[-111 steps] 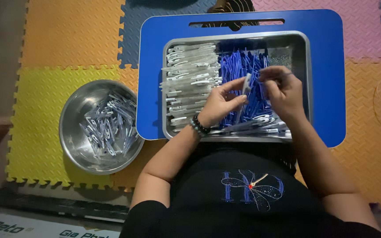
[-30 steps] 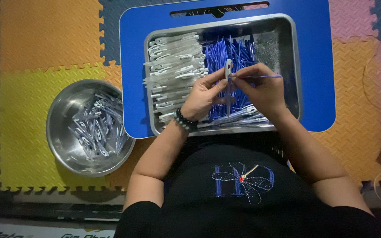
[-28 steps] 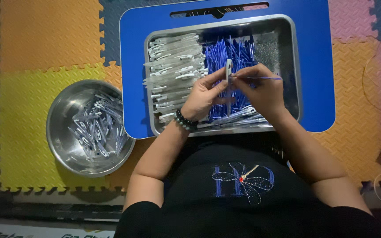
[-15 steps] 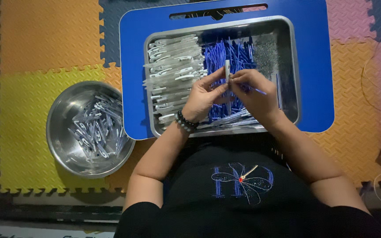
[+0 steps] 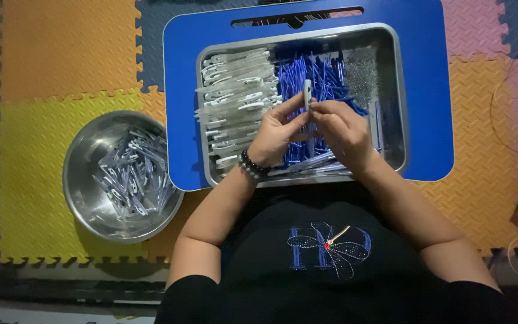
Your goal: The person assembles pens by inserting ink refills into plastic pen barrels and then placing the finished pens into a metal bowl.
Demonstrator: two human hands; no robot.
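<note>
- left hand (image 5: 277, 129) pinches the white pen barrel (image 5: 307, 95) upright over the steel tray (image 5: 398, 108)
- right hand (image 5: 343, 129) now closed up against it; the blue refill that stuck out a second ago looks pushed in

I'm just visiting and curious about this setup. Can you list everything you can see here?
Metal tray: one, silver, on the blue board.
Blue board: one, blue, on the mats.
White pen barrels: a pile, too many to count, left part of the tray.
Blue refills: a pile, middle of the tray.
Metal bowl: one, silver, on the mats to the left.
Assembled pens: a heap, clear and blue, in the bowl.
Foam mats: several, orange, yellow, pink, navy, interlocked floor.
Bead bracelet: one, dark, left wrist.
Left hand: holds a white pen barrel upright.
Right hand: fingertips at that barrel.
</note>
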